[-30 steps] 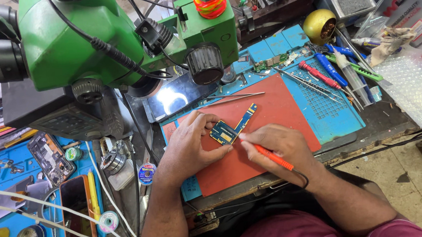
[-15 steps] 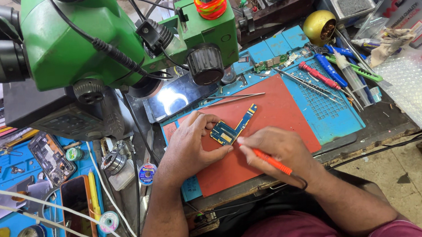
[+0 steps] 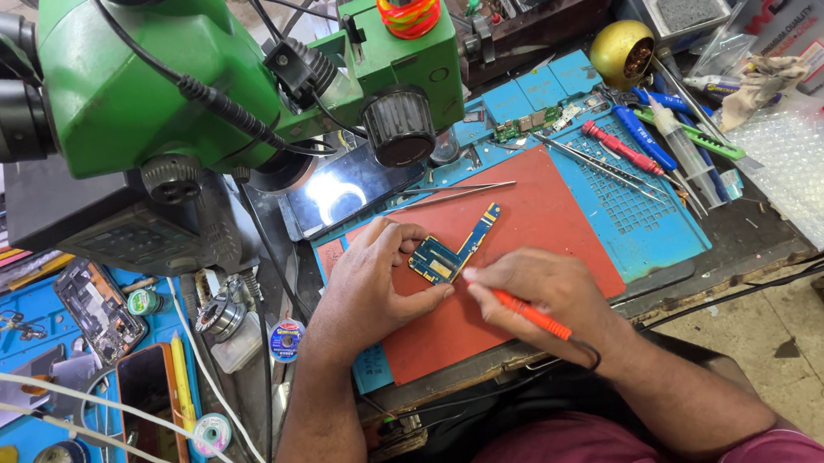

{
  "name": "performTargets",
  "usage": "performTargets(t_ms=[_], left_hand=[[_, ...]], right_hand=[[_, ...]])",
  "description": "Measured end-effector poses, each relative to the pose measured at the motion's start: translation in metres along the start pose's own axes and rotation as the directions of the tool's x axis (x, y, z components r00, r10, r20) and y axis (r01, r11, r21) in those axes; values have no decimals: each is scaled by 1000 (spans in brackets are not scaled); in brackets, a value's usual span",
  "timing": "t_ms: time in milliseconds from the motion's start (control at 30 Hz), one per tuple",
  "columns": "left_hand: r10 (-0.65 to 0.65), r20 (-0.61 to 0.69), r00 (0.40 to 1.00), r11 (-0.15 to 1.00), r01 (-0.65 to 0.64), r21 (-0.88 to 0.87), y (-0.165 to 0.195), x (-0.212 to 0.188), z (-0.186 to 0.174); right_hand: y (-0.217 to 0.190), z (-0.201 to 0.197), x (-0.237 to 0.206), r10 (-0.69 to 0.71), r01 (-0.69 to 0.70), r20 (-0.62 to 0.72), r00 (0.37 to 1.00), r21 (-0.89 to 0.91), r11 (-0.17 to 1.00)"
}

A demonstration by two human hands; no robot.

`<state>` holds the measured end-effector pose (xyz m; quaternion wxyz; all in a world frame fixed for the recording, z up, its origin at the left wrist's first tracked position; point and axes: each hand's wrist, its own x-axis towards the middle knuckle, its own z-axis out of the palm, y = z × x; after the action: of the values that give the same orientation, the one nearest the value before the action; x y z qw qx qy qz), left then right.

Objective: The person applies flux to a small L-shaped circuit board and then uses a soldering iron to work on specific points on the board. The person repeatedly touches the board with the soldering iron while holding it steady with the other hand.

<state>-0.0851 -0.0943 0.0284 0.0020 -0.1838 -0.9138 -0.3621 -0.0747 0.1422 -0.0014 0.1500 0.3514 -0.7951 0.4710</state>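
A small blue circuit board (image 3: 453, 249) with gold contacts lies on the red work mat (image 3: 548, 216). My left hand (image 3: 377, 283) rests on the mat and pins the board's left end with its fingertips. My right hand (image 3: 540, 295) grips an orange-handled soldering iron (image 3: 526, 313) like a pen. Its tip meets the board's lower edge. A black cord runs from the iron's handle back over my wrist.
A green stereo microscope (image 3: 203, 71) hangs over the bench's left. Tweezers (image 3: 458, 192), screwdrivers (image 3: 621, 146) and a brass tip-cleaner ball (image 3: 621, 53) lie on the blue mat (image 3: 646, 213). Phones (image 3: 148, 419) and solder wick reels (image 3: 286, 339) sit to the left.
My hands and the board have stayed nearly still. The iron's tip has shifted only slightly along the board's edge.
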Motion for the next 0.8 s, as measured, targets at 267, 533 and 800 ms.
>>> performTargets(t_ms=[267,533,800], left_hand=[[41,-18,999,999,-41,1,-7,-3,2],[50,-30,998,999,-51,-5,-7,-4,1],[40,-19,999,999,-40,-7,-7,-3,1]], right_hand=[[4,1,-2,70,-69,-22,997,24,997],[3,3,-1,11,-11,8,1000,2,1000],[2,1,-1,23,-23,12,1000,13,1000]])
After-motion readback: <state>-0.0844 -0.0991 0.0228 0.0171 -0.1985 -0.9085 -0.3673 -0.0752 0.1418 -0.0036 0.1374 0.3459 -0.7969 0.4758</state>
